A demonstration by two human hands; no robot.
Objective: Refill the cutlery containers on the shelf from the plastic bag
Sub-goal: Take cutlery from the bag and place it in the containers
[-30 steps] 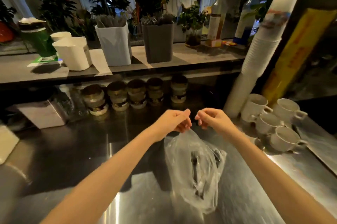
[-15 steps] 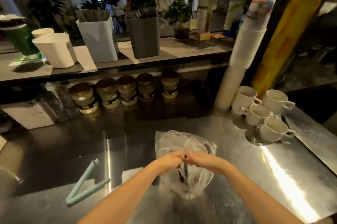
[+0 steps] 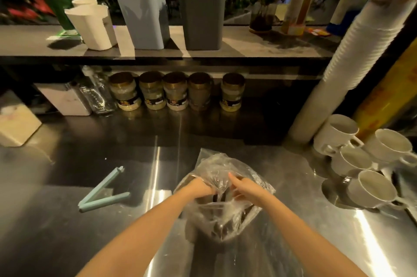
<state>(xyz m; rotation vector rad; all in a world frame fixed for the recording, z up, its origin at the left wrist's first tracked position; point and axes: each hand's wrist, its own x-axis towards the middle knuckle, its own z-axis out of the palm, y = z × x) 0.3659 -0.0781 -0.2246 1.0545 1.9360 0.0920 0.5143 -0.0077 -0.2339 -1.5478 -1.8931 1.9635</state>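
Moved apart, left hand [image 3: 199,187] and right hand [image 3: 244,187] grip crinkly (clear) bag [image 3: 216,164].

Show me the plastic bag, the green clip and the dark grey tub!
plastic bag [image 3: 216,164]: head view, crumpled top part.
green clip [image 3: 105,202]: head view, lower arm.
dark grey tub [image 3: 203,21]: head view, front wall.

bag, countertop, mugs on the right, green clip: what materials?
bag: thin clear plastic film, glossy; it crinkles, and dark cutlery shows through.
countertop: likely stainless steel, brushed; streaky reflections.
mugs: probably glazed white ceramic; thick walls, smooth sheen.
clip: looks like matte moulded plastic, pale green.
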